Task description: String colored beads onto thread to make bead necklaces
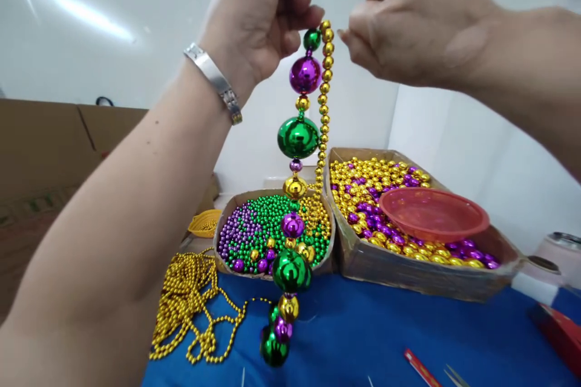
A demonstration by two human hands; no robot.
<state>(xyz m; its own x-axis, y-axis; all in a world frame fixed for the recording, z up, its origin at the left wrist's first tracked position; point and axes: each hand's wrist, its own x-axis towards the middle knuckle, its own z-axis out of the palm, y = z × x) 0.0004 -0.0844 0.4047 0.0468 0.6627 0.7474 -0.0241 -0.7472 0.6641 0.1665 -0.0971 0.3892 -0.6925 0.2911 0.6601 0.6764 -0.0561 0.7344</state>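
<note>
My left hand (272,18), with a silver bracelet at its wrist, is raised and closed on the upper end of a bead strand (298,137). The strand hangs down with large shiny green, purple and gold beads. A length of small gold beads (323,97) hangs beside it from the same hand. Close by on the right, my right hand (408,18) is closed, thumb toward the strand; what it pinches, if anything, is too fine to make out. Below the hands is a blue tabletop (354,326), and the strand's lowest green bead (275,347) hangs over it.
A box (333,242) holds small purple, green and gold beads. Right of it, a larger box (408,281) of gold and purple beads carries a red dish (436,214). Gold bead chains (186,296) lie at left. A red-handled tool (420,367) lies in front.
</note>
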